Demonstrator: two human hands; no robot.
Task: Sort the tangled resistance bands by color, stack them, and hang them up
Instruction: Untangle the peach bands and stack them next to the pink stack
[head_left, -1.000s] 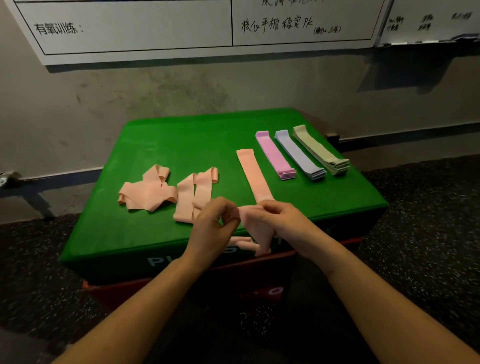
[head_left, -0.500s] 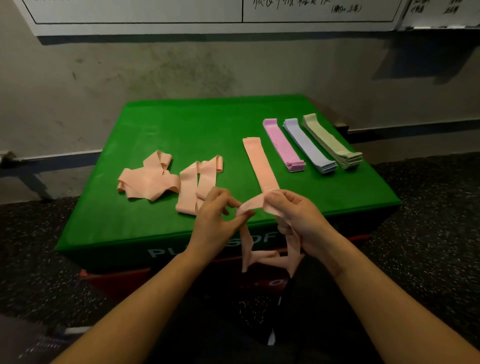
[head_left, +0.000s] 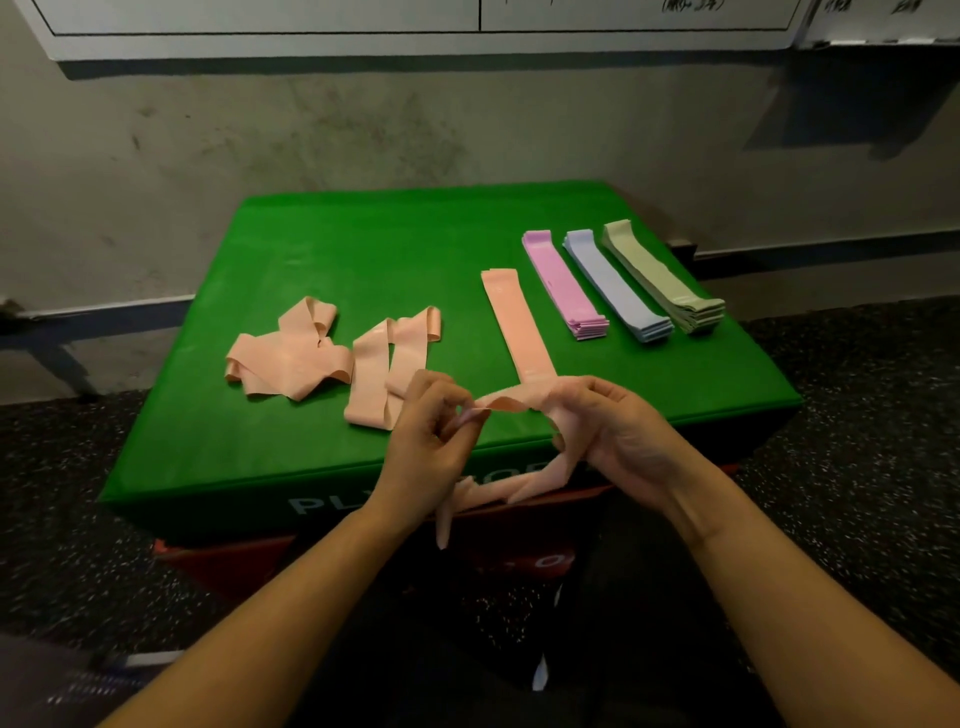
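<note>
Peach latex, one twisted resistance band (head_left: 511, 402): we hold it just over the near edge of the green padded box (head_left: 332, 249), which serves as our bench. Our left hand (head_left: 421, 457) pinches one end, grip clamped on the strip; our right hand (head_left: 618, 436) has its grip curled around the other part, and the slack loops down in front of the box.

Done, as we judge it:
- pink stack (head_left: 563, 286), lavender-blue stack (head_left: 615, 286), sage-green stack (head_left: 662, 278), lying side by side at the right of the top, each squared and several bands deep.
- one flat peach band (head_left: 517, 327), laid straight just left of the pink stack, starting the fourth pile.

Left:
- the band in hand, not yet untwisted.
- a peach tangle (head_left: 285, 353) at the left, and a folded peach band (head_left: 387, 364) just beside it.
- hanging: nothing is hung, and we see no hook or rail.

We place the sort well past halfway; only the peach colour is open.
</note>
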